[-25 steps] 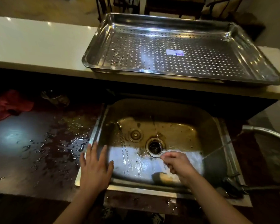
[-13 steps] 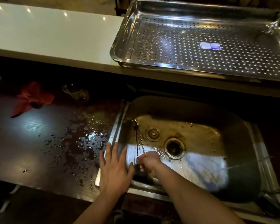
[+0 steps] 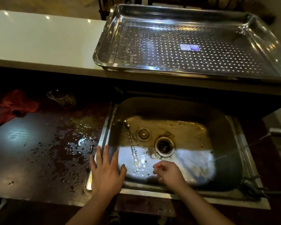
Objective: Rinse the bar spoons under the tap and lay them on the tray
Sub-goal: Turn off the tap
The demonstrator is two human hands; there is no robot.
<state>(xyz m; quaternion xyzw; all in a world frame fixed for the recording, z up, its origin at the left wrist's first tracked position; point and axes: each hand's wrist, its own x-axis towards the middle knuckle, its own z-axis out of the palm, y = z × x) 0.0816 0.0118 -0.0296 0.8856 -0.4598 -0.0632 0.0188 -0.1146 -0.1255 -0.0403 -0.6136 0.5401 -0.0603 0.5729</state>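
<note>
The sink (image 3: 169, 108) now has the bar spoon (image 3: 131, 143) lying loose on its floor, left of the drain (image 3: 164, 145). The stem runs from the back toward the front, with the forked end nearest the person. Half a second earlier the right hand pinched that near end. Now the right hand (image 3: 169, 174) hovers just right of it and apart from it, its grip slack, fingers loosely curled round nothing that shows. The left hand (image 3: 106, 174) has not moved: fingers straight, flat on the sink's left rim, gripping nothing. The spoon looks let go rather than carried on, so it likely needs picking up again; whether its rinse is finished cannot be told. Behind the sink a pale table (image 3: 39, 38) carries the tray (image 3: 113, 38), which holds no spoon. Left of the sink a dark table (image 3: 31, 151) is spattered with water, with a red cloth (image 3: 15, 106) and a glass (image 3: 62, 99) toward its back. The tap (image 3: 280, 131) juts in at the sink's right, and a thin line of water seems to run from it. The room is dim.
</note>
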